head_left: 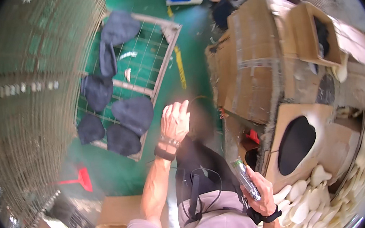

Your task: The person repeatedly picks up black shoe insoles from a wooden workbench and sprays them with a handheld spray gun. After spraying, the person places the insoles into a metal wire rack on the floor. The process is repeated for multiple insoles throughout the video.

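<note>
My left hand [175, 122] reaches forward over the green floor with its back up. Its fingers are loosely bent and somewhat apart, with nothing visible in them. A bracelet and a dark band circle that wrist. Beside my right hip, my right hand [260, 191] is closed around a slim silver cylinder [246, 179] with a greenish end; its exact kind is unclear. To the right, a black rounded flat piece [297, 145] lies on a cardboard sheet [270, 167]. Left of my left hand, several dark grey rounded pieces [133, 115] rest on a wire-mesh frame [159, 81].
A tall wire-mesh panel [41, 98] fills the left side. Large cardboard boxes [250, 56] stand at the right, above a heap of cream foot-shaped pieces [307, 203]. A red long-handled tool [84, 179] is at lower left, near an open carton [117, 211].
</note>
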A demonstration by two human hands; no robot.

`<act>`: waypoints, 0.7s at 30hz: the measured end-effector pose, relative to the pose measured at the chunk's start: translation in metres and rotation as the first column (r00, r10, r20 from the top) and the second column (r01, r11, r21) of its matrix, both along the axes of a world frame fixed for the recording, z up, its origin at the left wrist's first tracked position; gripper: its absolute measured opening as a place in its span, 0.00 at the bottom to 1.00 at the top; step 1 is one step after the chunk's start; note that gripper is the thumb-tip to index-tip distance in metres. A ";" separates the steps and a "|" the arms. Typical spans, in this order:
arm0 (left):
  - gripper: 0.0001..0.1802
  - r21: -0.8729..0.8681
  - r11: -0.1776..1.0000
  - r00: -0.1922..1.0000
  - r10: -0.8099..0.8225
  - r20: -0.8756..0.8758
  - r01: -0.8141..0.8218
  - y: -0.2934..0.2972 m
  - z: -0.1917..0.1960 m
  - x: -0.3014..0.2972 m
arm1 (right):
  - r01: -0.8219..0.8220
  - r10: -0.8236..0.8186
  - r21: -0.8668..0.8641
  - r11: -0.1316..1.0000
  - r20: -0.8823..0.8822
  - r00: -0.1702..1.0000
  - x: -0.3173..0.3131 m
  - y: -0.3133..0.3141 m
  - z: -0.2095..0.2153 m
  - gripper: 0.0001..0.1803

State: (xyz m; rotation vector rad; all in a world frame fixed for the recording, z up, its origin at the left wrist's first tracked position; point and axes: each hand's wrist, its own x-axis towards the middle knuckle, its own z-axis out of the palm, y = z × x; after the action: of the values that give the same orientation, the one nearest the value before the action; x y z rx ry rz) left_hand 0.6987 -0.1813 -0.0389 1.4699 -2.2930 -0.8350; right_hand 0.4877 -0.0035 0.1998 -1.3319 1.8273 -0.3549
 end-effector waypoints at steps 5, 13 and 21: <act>0.24 -0.200 0.924 0.946 -0.318 0.070 0.326 0.003 0.127 -0.075 | 0.205 -0.209 -0.166 0.965 -0.005 0.978 -0.040 0.064 0.052 0.34; 0.35 -0.190 0.721 0.716 -0.690 -0.106 0.666 0.046 0.224 -0.185 | 0.546 -0.576 -0.367 0.753 0.033 0.817 -0.070 0.169 0.083 0.34; 0.69 0.329 -0.187 0.368 0.649 -0.666 0.926 0.082 0.257 -0.267 | 0.787 -0.903 -0.484 0.381 -0.013 0.430 -0.028 0.229 0.099 0.30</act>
State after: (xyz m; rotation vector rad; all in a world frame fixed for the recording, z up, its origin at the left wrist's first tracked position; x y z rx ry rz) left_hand 0.4317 -0.0998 0.2182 -0.0493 -0.2761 -3.0572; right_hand 0.4602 0.2250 0.2984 -0.5010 2.7234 -1.2348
